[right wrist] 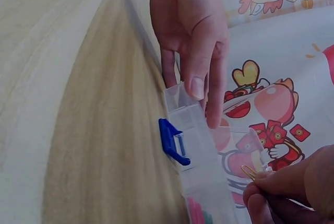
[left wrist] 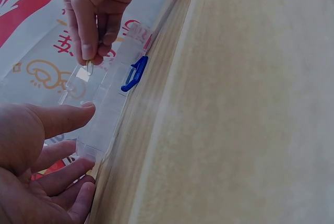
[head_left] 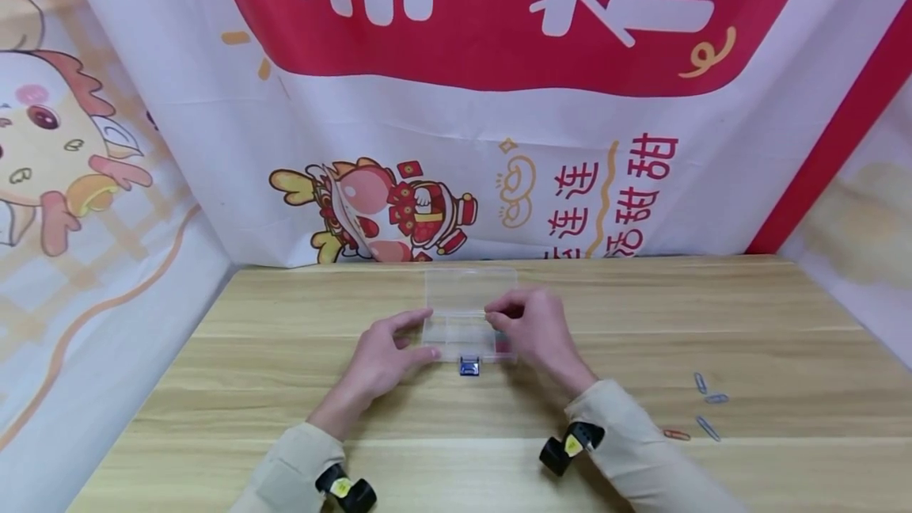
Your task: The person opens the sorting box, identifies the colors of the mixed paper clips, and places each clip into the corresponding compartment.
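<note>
A clear plastic compartment box (head_left: 466, 332) stands near the back of the table, its see-through lid (head_left: 466, 289) raised at the rear. On its front is a blue latch (head_left: 469, 366). My right hand (head_left: 536, 329) pinches a yellow paper clip (right wrist: 249, 172) between thumb and fingertips, above the box's right part. At the box's left end is my left hand (head_left: 385, 351), thumb near the front corner and index finger near the back one, both fairly straight. Pink pieces (right wrist: 195, 211) and some green ones lie in a right-hand compartment, partly hidden by my right hand in the head view.
Several loose paper clips lie on the table to the right, among them a blue one (head_left: 708, 428) and a red one (head_left: 676, 435). Behind the table (head_left: 249, 386) hangs a printed cloth (head_left: 456, 125). Both wrists wear black cameras.
</note>
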Available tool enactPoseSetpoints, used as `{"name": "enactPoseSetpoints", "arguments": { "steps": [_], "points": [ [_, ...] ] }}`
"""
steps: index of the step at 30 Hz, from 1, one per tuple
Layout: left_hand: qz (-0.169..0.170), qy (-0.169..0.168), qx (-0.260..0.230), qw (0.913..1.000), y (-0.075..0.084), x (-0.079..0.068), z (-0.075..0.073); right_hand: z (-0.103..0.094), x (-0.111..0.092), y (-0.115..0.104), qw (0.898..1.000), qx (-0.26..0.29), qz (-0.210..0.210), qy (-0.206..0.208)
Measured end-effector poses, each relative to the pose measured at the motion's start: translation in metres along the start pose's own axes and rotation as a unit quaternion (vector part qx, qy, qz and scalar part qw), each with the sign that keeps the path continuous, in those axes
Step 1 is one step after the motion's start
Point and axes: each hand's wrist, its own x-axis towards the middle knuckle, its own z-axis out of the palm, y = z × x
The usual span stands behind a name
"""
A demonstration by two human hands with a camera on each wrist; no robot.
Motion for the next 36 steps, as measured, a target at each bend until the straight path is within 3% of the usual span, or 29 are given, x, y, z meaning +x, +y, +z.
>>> {"name": "enactPoseSetpoints", "arguments": {
  "steps": [16, 27, 36],
  "points": [
    [-0.003, 0.001, 0.006, 1.0, -0.002, 0.0, -0.001, 0.003, 0.0, 0.005, 0.999, -0.007, 0.026, -0.026],
    [-0.006, 0.0, 0.004, 1.0, -0.001, 0.001, 0.0, -0.053, -0.01, 0.006, 0.998, -0.028, 0.017, -0.053],
    [-0.007, 0.0, 0.004, 1.0, -0.001, 0.002, 0.0, -0.083, -0.034, 0.032, 0.99, -0.1, 0.014, -0.096]
  ]
}}
